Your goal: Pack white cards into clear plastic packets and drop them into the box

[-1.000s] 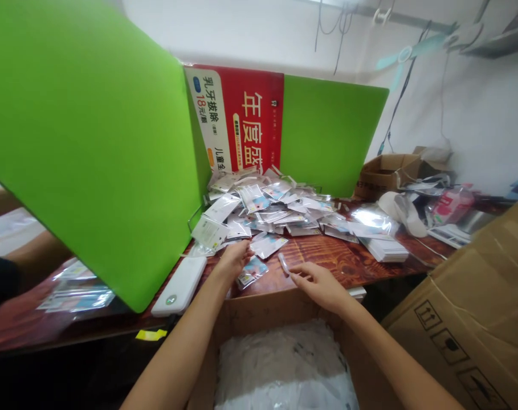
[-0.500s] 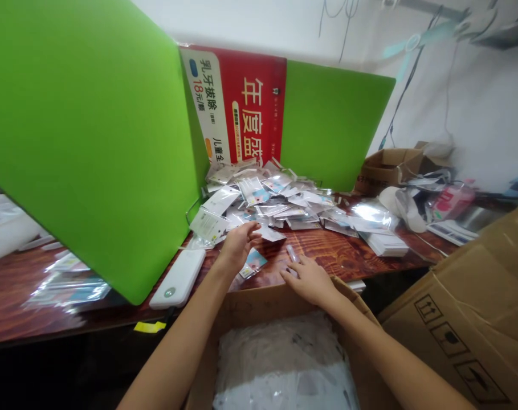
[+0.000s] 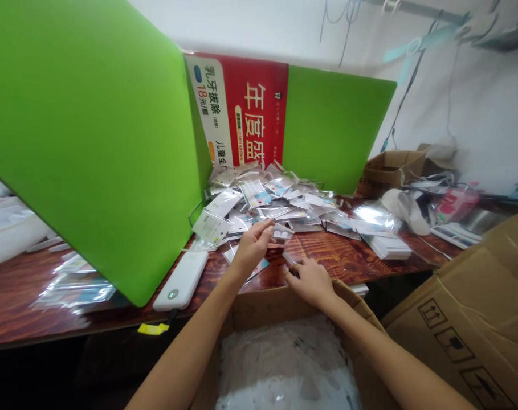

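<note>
My left hand (image 3: 253,246) is closed, with its thumb and fingers on the edge of a small clear packet (image 3: 283,233) that has pale round shapes in it. Under that hand lies a bagged card with a blue print (image 3: 259,267), partly covered by my wrist. My right hand (image 3: 310,279) pinches a small translucent strip (image 3: 289,258) just above the table's front edge. Beyond both hands rises a loose heap of bagged cards (image 3: 301,200). Below my forearms an open cardboard box (image 3: 259,299) holds a mass of clear plastic packets (image 3: 284,364).
Green boards (image 3: 113,142) stand left and behind, with a red printed panel (image 3: 259,108) between. A white power bank (image 3: 182,282) lies left on the wooden table (image 3: 353,259). Stacked white cards (image 3: 389,246) sit right, near a large carton (image 3: 476,302).
My left hand has moved right and now has the small clear packet at its fingertips. My right hand stays near the same spot, its fingers closer together around the strip.
</note>
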`<state>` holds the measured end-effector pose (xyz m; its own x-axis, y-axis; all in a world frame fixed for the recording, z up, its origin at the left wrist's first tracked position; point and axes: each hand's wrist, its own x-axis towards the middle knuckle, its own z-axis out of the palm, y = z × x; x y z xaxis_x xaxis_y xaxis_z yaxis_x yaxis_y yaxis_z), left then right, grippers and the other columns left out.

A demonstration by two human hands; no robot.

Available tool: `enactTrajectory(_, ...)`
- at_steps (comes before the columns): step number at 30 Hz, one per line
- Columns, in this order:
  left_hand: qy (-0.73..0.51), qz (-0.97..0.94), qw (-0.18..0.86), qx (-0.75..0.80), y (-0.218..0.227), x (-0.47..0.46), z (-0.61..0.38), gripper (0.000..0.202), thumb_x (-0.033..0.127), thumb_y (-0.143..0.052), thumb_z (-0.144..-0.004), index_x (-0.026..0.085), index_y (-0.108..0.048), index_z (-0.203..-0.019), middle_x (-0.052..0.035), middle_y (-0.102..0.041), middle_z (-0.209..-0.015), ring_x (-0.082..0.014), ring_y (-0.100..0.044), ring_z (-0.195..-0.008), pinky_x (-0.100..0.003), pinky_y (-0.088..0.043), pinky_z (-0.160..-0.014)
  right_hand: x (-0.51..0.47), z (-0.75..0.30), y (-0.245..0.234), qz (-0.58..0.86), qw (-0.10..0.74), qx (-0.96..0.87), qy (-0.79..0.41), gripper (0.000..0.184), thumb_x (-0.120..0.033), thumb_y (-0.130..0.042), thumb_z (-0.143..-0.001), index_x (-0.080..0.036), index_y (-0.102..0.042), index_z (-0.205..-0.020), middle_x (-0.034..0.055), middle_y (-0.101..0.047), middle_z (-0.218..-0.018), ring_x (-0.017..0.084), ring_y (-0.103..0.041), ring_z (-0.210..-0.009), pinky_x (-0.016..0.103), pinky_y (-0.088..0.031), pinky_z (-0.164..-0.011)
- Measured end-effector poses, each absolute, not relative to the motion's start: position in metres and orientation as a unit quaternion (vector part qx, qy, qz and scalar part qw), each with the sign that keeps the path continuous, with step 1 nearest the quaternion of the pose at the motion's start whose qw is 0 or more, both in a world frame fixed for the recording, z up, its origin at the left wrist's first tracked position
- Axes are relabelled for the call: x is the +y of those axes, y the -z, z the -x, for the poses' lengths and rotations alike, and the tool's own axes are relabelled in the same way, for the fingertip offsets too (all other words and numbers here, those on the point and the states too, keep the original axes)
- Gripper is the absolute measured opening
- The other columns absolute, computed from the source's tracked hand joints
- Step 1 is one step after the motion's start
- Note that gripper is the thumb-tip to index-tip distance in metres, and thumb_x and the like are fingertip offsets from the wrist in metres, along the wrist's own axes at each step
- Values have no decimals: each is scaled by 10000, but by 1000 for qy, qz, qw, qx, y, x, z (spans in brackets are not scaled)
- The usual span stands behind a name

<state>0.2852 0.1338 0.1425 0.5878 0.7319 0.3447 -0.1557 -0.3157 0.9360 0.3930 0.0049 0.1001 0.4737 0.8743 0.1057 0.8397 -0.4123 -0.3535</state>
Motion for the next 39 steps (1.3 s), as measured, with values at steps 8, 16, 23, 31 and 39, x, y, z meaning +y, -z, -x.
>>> enactTrajectory(8, -453, -654, 568, 210, -150, 134, -281, 441, 343, -540, -805, 131, -643, -1177, -104, -660, -1132, -115, -568, -673, -228, -410, -546, 4, -411, -97, 795, 373, -475, -58, 301, -401, -431, -883, -189, -615, -775, 65, -630, -810, 197, -579, -795, 290, -405, -727)
enactTrajectory(16, -476, -629, 570, 228, -153, 134, -279, 445, 339, -516, -792, 110, -654, -1148, -108, -667, -1099, -114, -560, -655, -223, -392, -521, -4, -413, -118, 717, 529, -411, -194, 538, -676, -378, -821, -186, -563, -697, 47, -627, -686, 176, -604, -634, 275, -462, -587)
enactTrajectory(23, -484, -641, 548, 233, -154, 133, -277, 443, 349, -519, -798, 117, -658, -1148, -106, -677, -1093, -123, -568, -672, -232, -398, -547, -10, -414, -121, 702, 559, -345, -273, 604, -757, -488, -716, -170, -574, -606, 50, -608, -610, 161, -580, -567, 257, -434, -540)
enactTrajectory(31, -503, -642, 531, 229, -154, 133, -277, 410, 342, -515, -810, 118, -666, -1117, -104, -671, -1113, -114, -562, -657, -229, -395, -544, -2, -422, -104, 745, 334, -553, -168, 405, -457, -428, -877, -207, -744, -837, 60, -740, -882, 238, -655, -841, 320, -458, -775)
enactTrajectory(39, -502, -660, 517, 214, -153, 132, -276, 383, 335, -497, -840, 135, -669, -1118, -84, -684, -1072, -122, -574, -664, -240, -413, -575, -4, -408, -102, 771, 272, -562, -128, 315, -353, -495, -866, -195, -726, -1011, 96, -716, -1054, 258, -640, -954, 332, -447, -836)
